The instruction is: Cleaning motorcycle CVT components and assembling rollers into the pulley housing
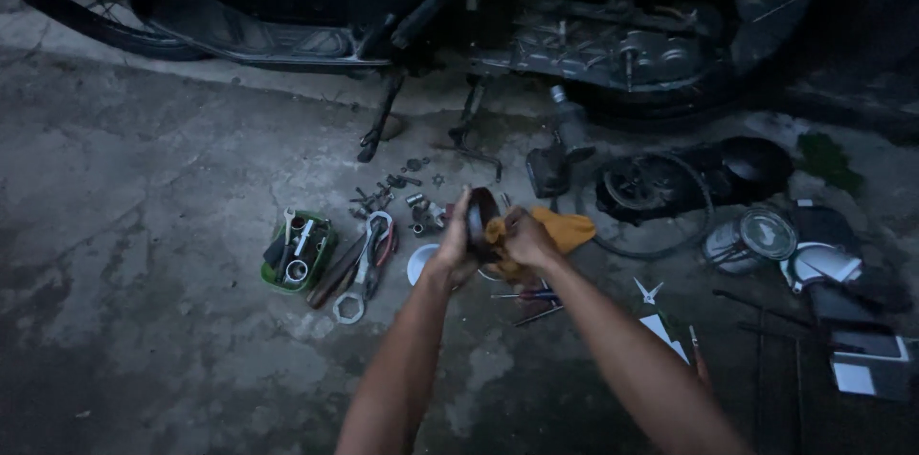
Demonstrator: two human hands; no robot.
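While both arms reach over the concrete floor [163, 225], the left hand [455, 244] grips a dark round part [481, 211] upright, fingers wrapped around its edge. Right hand [525, 237] is closed on a yellow rag [565, 228], pressed against the part. Wrenches [359, 268] and a green tray [297, 254] lie just left; a motorcycle [574, 24] stands behind.

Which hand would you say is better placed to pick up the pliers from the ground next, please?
Probably the left hand: it holds the dark round part on the side nearer the pliers lying by the green tray. The right hand is wrapped in the yellow rag, farther away.
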